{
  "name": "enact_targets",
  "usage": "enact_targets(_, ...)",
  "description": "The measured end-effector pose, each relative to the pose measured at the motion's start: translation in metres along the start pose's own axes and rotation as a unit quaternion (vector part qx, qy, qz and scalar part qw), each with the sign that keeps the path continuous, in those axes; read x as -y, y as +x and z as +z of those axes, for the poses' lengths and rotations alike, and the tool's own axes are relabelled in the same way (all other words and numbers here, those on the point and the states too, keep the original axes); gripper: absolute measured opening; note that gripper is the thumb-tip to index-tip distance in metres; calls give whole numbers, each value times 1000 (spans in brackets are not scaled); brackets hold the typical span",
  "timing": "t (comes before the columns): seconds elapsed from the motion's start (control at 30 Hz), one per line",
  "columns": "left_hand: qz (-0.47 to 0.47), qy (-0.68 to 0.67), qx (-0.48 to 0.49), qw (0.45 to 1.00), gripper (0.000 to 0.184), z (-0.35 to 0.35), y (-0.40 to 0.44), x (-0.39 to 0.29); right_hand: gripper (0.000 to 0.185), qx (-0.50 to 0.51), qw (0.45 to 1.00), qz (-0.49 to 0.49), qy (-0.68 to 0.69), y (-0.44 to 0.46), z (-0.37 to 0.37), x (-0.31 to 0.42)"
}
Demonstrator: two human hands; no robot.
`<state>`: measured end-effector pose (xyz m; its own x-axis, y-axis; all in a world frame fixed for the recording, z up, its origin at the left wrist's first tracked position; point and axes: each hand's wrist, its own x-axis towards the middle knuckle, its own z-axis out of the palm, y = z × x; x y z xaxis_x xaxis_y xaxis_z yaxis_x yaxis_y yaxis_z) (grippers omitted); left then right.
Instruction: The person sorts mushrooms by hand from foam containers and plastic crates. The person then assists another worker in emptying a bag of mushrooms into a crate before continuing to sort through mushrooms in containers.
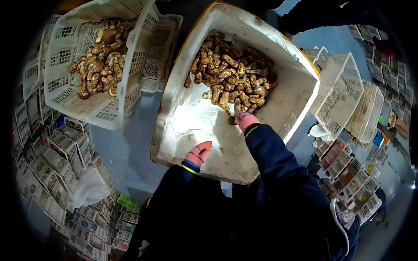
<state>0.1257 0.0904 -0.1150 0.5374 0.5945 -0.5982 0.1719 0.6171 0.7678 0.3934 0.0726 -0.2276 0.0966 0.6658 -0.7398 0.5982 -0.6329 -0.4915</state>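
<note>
A white foam box [300, 93] in front of me holds a heap of brown and cream mushrooms [235, 74], piled toward its far side. My right hand [246, 120], in a pink striped glove, reaches to the near edge of the heap. Its fingers are closed on a mushroom [234, 120], partly hidden by the hand. My left hand [199, 154], gloved the same way, hovers over the box's near left side. Its fingers are stretched out, and I see nothing in them.
To the left, a white plastic crate [58, 89] holds more mushrooms [100, 63]. Stacked crates [339, 95] stand at the right on the blue-grey floor [133, 154]. Rows of baskets [56, 174] and a white plastic bag [90, 189] lie at lower left. A dark sleeve [331, 15] shows at top right.
</note>
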Motion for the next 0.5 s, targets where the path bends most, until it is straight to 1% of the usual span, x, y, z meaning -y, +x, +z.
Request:
enact_targets(0.03, -54, -52, -45, 996, 30, 5, -2, -14, 22, -68, 989, -68, -109, -8, -39, 48)
enact_targets(0.07, -89, -141, -91, 982, 31, 6, -1, -12, 21, -98, 984, -98, -107, 10, -38, 49)
enact_targets(0.1, -124, -229, -134, 956, 32, 6, 2, -8, 20, -128, 978, -127, -106, 30, -38, 50)
enact_targets(0.13, -225, -254, -212, 917, 36, 4, 14, -2, 19, -166, 967, -163, -101, 34, -48, 77)
enact_targets(0.17, -218, -347, -230, 883, 37, -2, 18, 9, 22, -133, 974, -132, -126, 47, -49, 91)
enact_targets(0.23, -203, -449, -207, 845, 36, -12, 32, 27, 31, -190, 967, -140, -95, 72, -31, 106)
enact_targets(0.27, -210, -423, -227, 852, 31, -7, 36, 21, 35, -222, 963, -118, -100, 84, -23, 111)
enact_targets(0.3, -193, -453, -195, 848, 30, -7, 37, 30, 40, -255, 957, -96, -103, 96, -14, 117)
enact_targets(0.33, -178, -483, -162, 842, 29, -8, 39, 39, 50, -273, 951, -79, -123, 106, -7, 122)
enact_targets(0.37, -182, -447, -198, 853, 31, 1, 38, 22, 56, -262, 954, -35, -140, 110, -1, 129)
enact_targets(0.4, -179, -447, -156, 863, 31, -2, 38, 30, 58, -280, 948, -22, -148, 117, 10, 128)
enact_targets(0.43, -185, -432, -160, 868, 31, -2, 38, 23, 60, -296, 942, -6, -156, 119, 18, 128)
enact_targets(0.5, -195, -406, -167, 877, 31, 3, 39, 10, 63, -234, 962, 28, -140, 116, 18, 127)
